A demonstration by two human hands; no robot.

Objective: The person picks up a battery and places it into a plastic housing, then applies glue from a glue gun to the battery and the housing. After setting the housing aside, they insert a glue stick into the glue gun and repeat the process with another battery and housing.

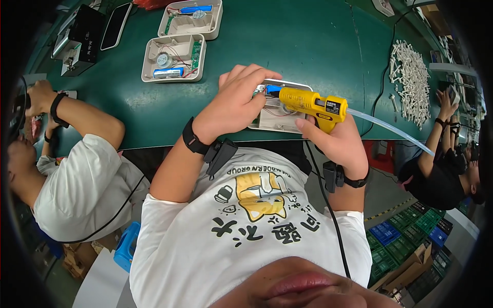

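At counter (pixel 308 46) edge | left hand (pixel 233 102) fingers pressing open white casing (pixel 267 119) | right hand (pixel 336 141) fingers gripping yellow glue gun (pixel 308 102)

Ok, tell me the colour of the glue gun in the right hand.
Yellow with a black trigger; the glue gun shows in the head view, held by the right hand.

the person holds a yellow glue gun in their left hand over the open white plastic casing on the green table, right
Not quite: in the head view the yellow glue gun is in the right hand. The left hand steadies the open white plastic casing on the green table.
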